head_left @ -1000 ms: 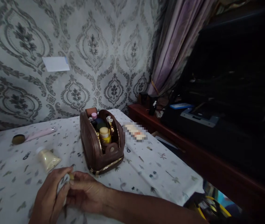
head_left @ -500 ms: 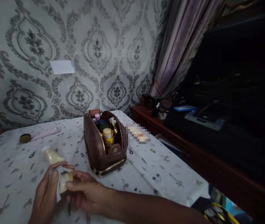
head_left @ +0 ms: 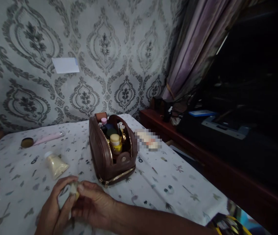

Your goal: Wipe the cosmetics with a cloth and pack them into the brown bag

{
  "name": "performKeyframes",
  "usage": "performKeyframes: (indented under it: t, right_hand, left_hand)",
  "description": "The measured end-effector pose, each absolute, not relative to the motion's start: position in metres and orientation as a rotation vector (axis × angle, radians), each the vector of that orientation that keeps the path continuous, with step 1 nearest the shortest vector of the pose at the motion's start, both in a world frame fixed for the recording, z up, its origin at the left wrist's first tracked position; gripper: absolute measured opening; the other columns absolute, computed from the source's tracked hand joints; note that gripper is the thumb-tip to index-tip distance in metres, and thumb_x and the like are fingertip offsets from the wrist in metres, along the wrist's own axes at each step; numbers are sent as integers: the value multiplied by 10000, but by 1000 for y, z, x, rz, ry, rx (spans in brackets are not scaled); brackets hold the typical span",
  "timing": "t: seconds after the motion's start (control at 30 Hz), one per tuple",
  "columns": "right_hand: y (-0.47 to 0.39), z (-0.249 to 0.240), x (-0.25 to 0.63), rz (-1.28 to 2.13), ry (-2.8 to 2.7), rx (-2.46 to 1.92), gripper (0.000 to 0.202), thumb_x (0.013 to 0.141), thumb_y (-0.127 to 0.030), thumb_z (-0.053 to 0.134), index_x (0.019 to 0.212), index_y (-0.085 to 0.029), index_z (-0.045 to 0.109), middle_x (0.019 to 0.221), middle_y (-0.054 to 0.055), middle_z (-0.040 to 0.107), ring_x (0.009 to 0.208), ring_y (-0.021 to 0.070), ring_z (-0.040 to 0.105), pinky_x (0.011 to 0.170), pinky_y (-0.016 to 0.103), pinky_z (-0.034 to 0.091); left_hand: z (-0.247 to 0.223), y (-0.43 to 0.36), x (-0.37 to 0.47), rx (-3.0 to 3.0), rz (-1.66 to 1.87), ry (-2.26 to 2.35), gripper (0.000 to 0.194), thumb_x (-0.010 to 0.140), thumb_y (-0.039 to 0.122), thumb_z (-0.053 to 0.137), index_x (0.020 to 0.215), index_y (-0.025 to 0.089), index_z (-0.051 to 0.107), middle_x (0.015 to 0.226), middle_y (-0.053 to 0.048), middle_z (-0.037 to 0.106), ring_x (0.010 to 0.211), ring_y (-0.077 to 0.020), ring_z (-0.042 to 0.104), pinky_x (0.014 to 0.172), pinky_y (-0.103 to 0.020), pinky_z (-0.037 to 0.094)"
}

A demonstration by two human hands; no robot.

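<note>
My left hand (head_left: 53,205) is closed round a white cloth (head_left: 64,196), its fingers wrapping a small pale container (head_left: 73,187) with a yellow end. My right hand (head_left: 95,200) pinches that container from the other side; fingers and cloth cover most of it. Just beyond the hands lies a squeeze tube (head_left: 57,164) of cream-coloured stuff with a white cap. To the right of it stands a brown toiletry bag (head_left: 100,150), unzipped at the top. Inside are a yellow jar (head_left: 115,145) with a pale lid, a pink-capped bottle (head_left: 104,121) and several other small bottles.
A pink tube (head_left: 48,137) and a dark round lid (head_left: 27,142) lie at the back left of the patterned sheet (head_left: 178,192). A blurred-out item (head_left: 148,140) rests right of the bag. Along the right runs a dark red wooden desk (head_left: 151,120), with a blue box (head_left: 202,113) farther along.
My left fingers and the cloth have closed further over the small container, hiding more of it. Both hands sit slightly lower and to the right, and the squeeze tube shows more fully.
</note>
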State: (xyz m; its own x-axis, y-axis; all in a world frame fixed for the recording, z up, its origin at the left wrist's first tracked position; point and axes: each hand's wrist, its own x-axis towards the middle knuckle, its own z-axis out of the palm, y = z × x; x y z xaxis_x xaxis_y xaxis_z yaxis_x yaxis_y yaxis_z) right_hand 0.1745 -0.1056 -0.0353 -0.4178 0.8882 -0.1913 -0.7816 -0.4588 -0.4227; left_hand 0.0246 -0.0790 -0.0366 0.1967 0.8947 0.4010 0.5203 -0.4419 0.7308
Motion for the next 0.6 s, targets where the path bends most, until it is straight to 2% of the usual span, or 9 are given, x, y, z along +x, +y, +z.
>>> performKeyframes:
  t: [0.07, 0.2, 0.43, 0.6]
  right_hand:
    - [-106, -35, 175, 2016, -320, -470, 536, 526, -407, 940, 860, -124, 631, 733, -2, 680, 627, 102, 647, 576, 216, 476]
    - [-106, -33, 177, 2025, -361, -451, 481, 547, -354, 940, 801, -132, 597, 706, -9, 678, 606, 95, 655, 545, 194, 431]
    - [-105, -33, 174, 1948, -405, -475, 509, 486, -293, 960, 827, -132, 619, 737, 29, 724, 601, 115, 673, 530, 190, 432]
    - [-107, -34, 173, 1897, -420, -514, 485, 490, -242, 959, 866, -123, 676, 750, 25, 724, 645, 111, 681, 527, 167, 441]
  left_hand:
    - [-34, -84, 29, 1937, 1161, 1388, 387, 844, 530, 523, 1081, 239, 618, 1092, -49, 721, 1037, -250, 670, 923, -344, 522]
    - [-25, -95, 43, 1786, 1252, 1415, 417, 871, 567, 447, 1076, 239, 604, 1081, -47, 720, 1054, -251, 646, 976, -360, 464]
    - [-11, -96, 48, 1609, 1275, 1366, 423, 866, 601, 464, 1002, 228, 608, 996, -45, 708, 939, -231, 647, 793, -297, 522]
    - [-11, -87, 39, 1679, 1238, 1305, 414, 893, 593, 450, 990, 211, 578, 930, -46, 689, 818, -203, 635, 767, -304, 513]
